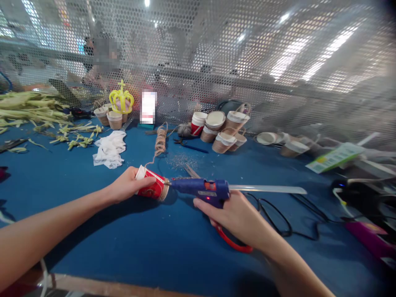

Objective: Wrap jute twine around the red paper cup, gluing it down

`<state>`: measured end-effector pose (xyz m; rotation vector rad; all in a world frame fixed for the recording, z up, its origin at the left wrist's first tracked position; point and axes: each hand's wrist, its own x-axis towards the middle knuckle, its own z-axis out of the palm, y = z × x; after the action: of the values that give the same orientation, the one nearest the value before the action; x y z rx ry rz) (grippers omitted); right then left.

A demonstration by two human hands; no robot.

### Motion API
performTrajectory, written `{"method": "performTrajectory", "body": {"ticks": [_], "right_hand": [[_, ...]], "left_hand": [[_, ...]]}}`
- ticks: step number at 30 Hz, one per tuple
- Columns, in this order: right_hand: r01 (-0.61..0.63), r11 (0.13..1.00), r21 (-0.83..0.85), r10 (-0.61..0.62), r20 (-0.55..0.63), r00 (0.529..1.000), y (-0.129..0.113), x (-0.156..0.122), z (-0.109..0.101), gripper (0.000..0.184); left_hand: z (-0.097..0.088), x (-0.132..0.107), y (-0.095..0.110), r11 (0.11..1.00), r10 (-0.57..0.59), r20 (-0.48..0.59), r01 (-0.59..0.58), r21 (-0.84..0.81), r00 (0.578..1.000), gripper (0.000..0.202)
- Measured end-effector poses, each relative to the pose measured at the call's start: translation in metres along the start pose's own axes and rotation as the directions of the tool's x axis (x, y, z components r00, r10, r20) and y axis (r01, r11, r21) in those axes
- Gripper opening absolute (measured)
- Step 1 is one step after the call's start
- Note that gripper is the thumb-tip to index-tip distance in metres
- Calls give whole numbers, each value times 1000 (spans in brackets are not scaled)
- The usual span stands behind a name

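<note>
My left hand (128, 184) is wrapped round a red paper cup (152, 189) lying on its side on the blue table (148, 243). My right hand (238, 214) grips a blue hot glue gun (204, 190), its nozzle touching the cup's bottom rim. A clear glue stick (269, 189) juts out of the gun's back to the right. Jute twine runs from the cup up to a twine spool (160, 142). Red-handled scissors (232, 243) lie under my right hand.
A pile of twine-wrapped cups (224, 130) stands at the back centre, more cups and a yellow crown (121, 100) at back left. White cloth (109, 150), green leaf strips (34, 109), black cables (287, 222) at right. A perforated metal screen (247, 49) backs the table; a person sits behind it.
</note>
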<state>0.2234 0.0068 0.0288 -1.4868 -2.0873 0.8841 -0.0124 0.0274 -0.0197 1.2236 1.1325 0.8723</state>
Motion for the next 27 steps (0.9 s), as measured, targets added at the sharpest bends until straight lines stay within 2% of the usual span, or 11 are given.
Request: {"method": "performTrajectory", "body": {"ticks": [7,15,22,27], "right_hand": [[-11,994,-112,11,-6,1000,-2,-3,3,21],[167,959,-227,-186,-63,981,-1,-5,3,14],[214,945,-247,-226,-21,974,-6,-6,3,13],[249,934,-257,-266,-34,963,-3,-8,4,10]], "left_hand": [[0,-1,2,1000,-13,3,13,-6,1000,26],[1,-2,4,996,-7,-13,9,89,1000,33],[1,-2,4,997,19,0,-19,79,1000,30],[3,-3,7,998,26,17,-27,57,1000,32]]}}
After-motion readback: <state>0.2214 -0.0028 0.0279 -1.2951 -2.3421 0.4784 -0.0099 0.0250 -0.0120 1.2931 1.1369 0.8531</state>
